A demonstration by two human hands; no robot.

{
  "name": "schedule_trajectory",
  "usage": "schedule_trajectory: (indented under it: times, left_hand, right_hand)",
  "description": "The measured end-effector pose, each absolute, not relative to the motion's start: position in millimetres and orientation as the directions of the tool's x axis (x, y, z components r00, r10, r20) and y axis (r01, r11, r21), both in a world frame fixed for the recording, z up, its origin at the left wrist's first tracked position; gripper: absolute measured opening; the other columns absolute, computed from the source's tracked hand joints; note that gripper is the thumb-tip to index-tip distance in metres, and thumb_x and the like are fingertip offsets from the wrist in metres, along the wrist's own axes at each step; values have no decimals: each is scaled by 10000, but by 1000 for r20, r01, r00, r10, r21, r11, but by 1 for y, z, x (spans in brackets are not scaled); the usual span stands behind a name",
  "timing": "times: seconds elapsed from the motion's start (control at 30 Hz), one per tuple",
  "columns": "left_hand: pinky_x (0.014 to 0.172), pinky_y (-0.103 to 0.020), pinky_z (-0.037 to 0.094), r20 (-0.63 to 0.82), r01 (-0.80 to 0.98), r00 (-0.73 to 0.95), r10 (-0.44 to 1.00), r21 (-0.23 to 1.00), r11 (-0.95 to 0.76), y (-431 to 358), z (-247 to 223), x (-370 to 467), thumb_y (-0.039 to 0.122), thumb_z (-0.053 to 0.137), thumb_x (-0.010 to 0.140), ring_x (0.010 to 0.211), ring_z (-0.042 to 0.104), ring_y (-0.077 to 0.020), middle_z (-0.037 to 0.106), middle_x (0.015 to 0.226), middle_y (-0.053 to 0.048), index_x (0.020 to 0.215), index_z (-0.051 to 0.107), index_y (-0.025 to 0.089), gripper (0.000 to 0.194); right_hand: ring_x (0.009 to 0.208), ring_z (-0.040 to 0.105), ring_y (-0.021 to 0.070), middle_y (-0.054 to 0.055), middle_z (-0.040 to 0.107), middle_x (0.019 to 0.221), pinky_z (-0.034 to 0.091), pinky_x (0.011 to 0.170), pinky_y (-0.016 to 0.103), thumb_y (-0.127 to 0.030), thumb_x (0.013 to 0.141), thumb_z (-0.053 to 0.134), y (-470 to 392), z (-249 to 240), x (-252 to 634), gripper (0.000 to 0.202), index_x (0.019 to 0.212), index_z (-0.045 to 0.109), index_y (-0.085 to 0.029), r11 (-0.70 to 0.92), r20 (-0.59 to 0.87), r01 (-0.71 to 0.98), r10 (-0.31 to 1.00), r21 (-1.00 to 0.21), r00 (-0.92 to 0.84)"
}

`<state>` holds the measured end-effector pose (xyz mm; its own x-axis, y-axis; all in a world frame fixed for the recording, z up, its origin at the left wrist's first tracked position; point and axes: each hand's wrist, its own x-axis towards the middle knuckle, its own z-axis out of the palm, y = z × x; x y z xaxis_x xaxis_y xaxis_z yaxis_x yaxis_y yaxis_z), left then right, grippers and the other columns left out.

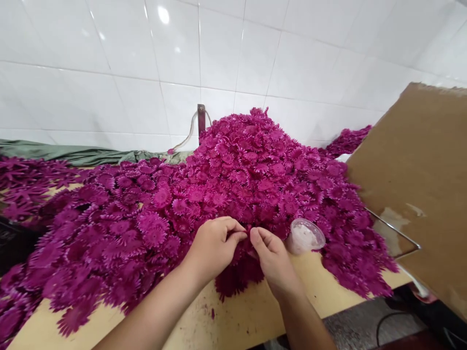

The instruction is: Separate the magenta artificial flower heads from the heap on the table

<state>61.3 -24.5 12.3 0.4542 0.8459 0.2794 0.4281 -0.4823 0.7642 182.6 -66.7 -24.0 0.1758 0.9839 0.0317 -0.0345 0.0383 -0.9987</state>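
My left hand is closed in a pinch, thumb against forefinger, at the front of a large heap of magenta artificial flowers. Facing it, my right hand pinches too, and the fingertips of both nearly meet. Between them shows a small bit of a magenta artificial flower, mostly covered by the fingers. Darker magenta petals hang or lie just below, between my wrists. Right beside my right hand, a clear plastic cup with whitish contents stands slightly tilted against the flowers.
The heap spreads over a pale wooden table. A brown cardboard sheet leans at the right, near a bent metal rod. Behind are a white tiled wall, green cloth and a dark upright post with a cord.
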Motion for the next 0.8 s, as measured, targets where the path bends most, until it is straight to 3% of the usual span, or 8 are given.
schedule_trajectory:
  times: [0.2, 0.27, 0.33, 0.37, 0.43, 0.6, 0.8]
  left_hand:
    - [588, -235, 409, 364, 363, 203, 909, 834, -415, -7, 16, 61, 190, 474, 734, 565, 502, -121, 533, 559, 29, 597, 521, 188, 145]
    - [608, -240, 412, 398, 344, 25, 917, 858, -382, 7, 21, 54, 200, 443, 747, 574, 490, -121, 509, 575, 29, 612, 500, 191, 147]
    - [591, -250, 419, 369, 314, -290, 883, 908, -276, 25, 26, 41, 231, 395, 770, 550, 470, -123, 481, 574, 30, 619, 464, 198, 169]
    - [612, -260, 428, 383, 331, -335, 861, 903, -273, 33, 28, 34, 256, 412, 767, 576, 482, -129, 486, 605, 28, 658, 478, 198, 140]
    - [697, -294, 447, 452, 437, -257, 854, 843, -315, 45, 28, 22, 281, 484, 723, 658, 523, -148, 529, 685, 12, 744, 518, 189, 101]
    - [868, -386, 430, 495, 618, 26, 869, 675, -403, 33, 18, 15, 193, 508, 667, 971, 542, -229, 537, 1086, -110, 1060, 528, 138, 397]
    - [854, -352, 460, 358, 475, 300, 884, 748, -464, -22, 6, 26, 292, 457, 793, 907, 601, -189, 668, 953, -38, 933, 630, 216, 235]
  right_hand:
    - [542, 299, 89, -51, 339, 599, 304, 513, 222, -418, 784, 488, -80, -18, 172, 264, 675, 404, -193, 111, 118, 67, 986, -992, 114]
    - [553, 327, 98, -44, 351, 600, 320, 527, 227, -389, 791, 482, -89, -20, 171, 239, 669, 416, -194, 114, 130, 135, 985, -984, 113]
    - [589, 383, 113, -27, 392, 617, 350, 560, 235, -347, 792, 484, -98, -24, 173, 215, 651, 436, -192, 130, 150, 198, 985, -972, 89]
    - [621, 415, 122, -14, 422, 638, 368, 587, 241, -326, 785, 494, -100, -25, 175, 198, 647, 454, -190, 150, 171, 218, 982, -964, 81]
    - [692, 467, 142, 12, 491, 710, 395, 637, 253, -301, 757, 527, -100, -24, 183, 141, 676, 508, -187, 188, 214, 211, 971, -959, 108]
    - [651, 493, 141, 14, 559, 729, 411, 602, 254, -354, 697, 595, -83, -15, 195, 184, 789, 570, -197, 139, 152, 68, 956, -988, 252]
    - [491, 360, 96, -41, 428, 535, 325, 468, 226, -494, 684, 575, -70, -25, 188, 330, 615, 491, -182, 47, 51, 18, 941, -999, 334]
